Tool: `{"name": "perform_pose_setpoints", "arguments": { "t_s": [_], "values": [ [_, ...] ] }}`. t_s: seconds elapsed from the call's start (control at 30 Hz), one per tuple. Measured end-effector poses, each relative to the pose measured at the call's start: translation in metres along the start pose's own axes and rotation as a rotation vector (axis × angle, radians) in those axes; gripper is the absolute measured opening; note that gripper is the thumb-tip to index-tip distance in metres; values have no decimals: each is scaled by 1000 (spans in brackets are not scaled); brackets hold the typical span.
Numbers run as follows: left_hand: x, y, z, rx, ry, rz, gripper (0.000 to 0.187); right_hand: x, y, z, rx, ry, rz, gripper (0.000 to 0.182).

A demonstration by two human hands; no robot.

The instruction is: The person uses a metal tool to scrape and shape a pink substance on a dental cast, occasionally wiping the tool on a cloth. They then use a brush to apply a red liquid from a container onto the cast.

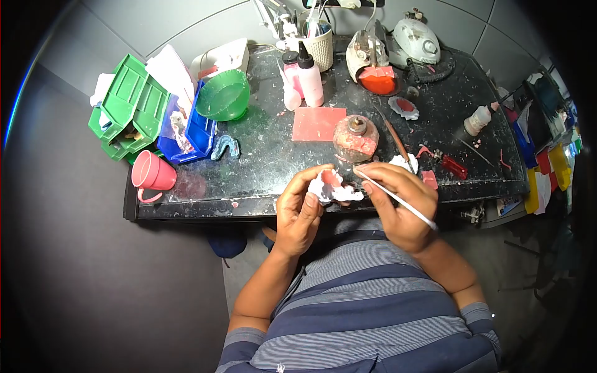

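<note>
Black surface (264, 165) carries a white bottle (477, 120) (any print is too small for me). Over its near edge, the left hand (297, 211) grips a white-and-pink piece (329, 184); the right hand (407, 198) holds a slim white stick (398, 200).

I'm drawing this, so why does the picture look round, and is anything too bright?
Head view: corners go black and lines on the wall bend, probably from a wide lens; head view: the white piece in the left hand looks nearly washed out.
</note>
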State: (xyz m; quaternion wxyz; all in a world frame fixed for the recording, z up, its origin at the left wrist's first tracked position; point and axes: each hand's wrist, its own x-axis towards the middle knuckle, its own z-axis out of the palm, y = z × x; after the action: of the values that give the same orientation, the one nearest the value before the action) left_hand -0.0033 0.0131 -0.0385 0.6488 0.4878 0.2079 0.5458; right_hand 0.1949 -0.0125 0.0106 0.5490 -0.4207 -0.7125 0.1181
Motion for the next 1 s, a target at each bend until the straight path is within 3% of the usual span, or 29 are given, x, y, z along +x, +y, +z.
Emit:
{"name": "perform_pose_setpoints", "arguments": {
  "t_s": [0.03, 0.17, 0.23, 0.57, 1.0],
  "values": [
    [0, -1, -1, 0, 9, -6, 52, 1, 2, -2, 52, -39, 71, 17],
    [1, -2, 1, 6, 22, 26, 52, -2, 11, 5, 136, -62, 26, 14],
    [1, -2, -1, 23, 23, 13, 51, -8, 10, 11, 346, -54, 151, 13],
    [2, 2, -1, 179, -23, 89, 51, -2, 8, 7, 158, -108, 0, 11],
    [4, -2, -2, 233, -39, 158, 53, -3, 6, 6, 144, -120, -2, 12]
  ]
}}
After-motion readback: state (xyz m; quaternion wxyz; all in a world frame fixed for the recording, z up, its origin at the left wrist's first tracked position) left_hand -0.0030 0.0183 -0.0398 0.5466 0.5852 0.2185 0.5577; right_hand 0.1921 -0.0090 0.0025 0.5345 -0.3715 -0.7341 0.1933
